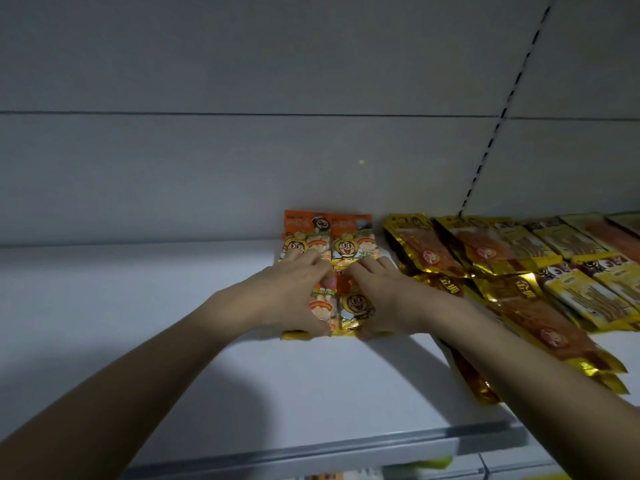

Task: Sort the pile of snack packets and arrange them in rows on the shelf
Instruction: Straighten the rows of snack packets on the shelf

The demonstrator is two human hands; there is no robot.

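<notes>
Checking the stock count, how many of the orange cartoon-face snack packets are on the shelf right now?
4: back left, back right, front left under the left hand, front right under the right hand. More may be stacked underneath.

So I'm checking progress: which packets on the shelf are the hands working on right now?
The orange cartoon-face packets at the left end of the row. The left hand and right hand both rest on them; the gold-edged packets to their right lie untouched.
</notes>
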